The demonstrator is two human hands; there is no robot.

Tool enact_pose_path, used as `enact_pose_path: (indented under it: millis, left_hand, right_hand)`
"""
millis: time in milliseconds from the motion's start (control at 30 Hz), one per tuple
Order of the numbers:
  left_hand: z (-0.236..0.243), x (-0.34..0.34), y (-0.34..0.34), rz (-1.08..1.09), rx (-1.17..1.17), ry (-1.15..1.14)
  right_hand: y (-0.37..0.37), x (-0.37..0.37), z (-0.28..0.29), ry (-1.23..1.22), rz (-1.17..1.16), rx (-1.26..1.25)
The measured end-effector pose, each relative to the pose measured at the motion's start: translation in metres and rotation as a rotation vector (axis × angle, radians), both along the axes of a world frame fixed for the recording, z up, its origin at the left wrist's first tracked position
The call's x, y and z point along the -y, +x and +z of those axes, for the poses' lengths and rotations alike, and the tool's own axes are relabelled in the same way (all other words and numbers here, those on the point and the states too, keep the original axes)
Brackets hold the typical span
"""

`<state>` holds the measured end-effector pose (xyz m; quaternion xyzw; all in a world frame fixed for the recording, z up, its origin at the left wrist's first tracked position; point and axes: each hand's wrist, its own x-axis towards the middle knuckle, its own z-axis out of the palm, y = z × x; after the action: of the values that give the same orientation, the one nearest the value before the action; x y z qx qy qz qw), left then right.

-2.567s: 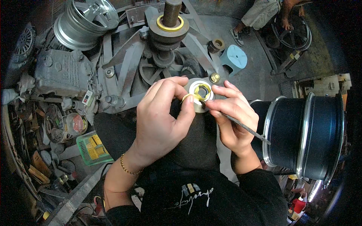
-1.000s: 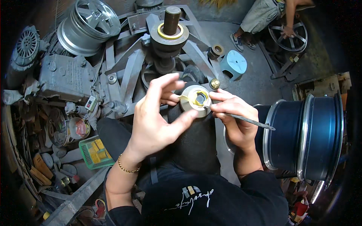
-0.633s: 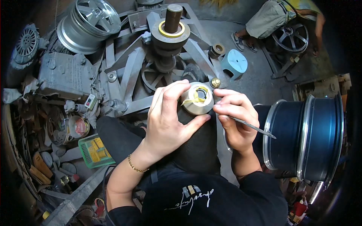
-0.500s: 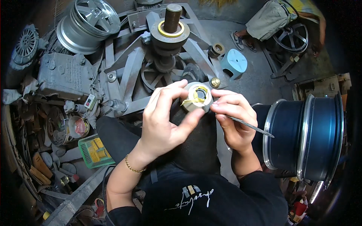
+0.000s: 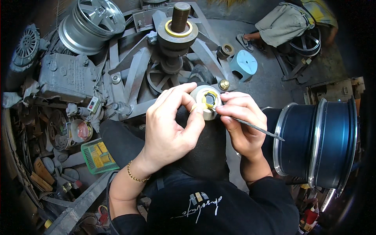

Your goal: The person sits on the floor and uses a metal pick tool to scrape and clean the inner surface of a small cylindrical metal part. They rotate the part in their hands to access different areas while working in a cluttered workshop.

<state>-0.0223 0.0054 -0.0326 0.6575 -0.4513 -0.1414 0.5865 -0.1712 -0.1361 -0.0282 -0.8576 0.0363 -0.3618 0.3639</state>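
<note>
Cylinder lies between hands: left hand pinches yellow strip by its opening, right hand pinches slanting rod.

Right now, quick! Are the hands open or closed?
Left hand: closed, pinching a yellow strip.
Right hand: closed, holding a slim dark tool.
</note>
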Motion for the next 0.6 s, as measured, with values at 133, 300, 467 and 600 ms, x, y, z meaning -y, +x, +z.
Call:
enact_pose_path:
  millis: [133,300,467,600]
  left_hand:
    - [0.0006,0.0011,0.0003,0.01,-0.003,0.012]
    - [0.0001,0.0012,-0.0005,0.02,0.026,0.019]
    - [0.0008,0.0017,-0.0004,0.029,0.032,0.029]
    - [0.0012,0.0029,0.0001,0.038,0.058,0.021]
  right_hand:
    - [0.0009,-0.0006,0.0011,-0.024,-0.012,-0.006]
    - [0.0026,-0.004,0.0031,-0.085,-0.051,-0.015]
    - [0.0041,-0.0053,0.0028,-0.125,-0.071,-0.018]
    - [0.005,-0.0054,0.0064,-0.14,-0.069,-0.038]
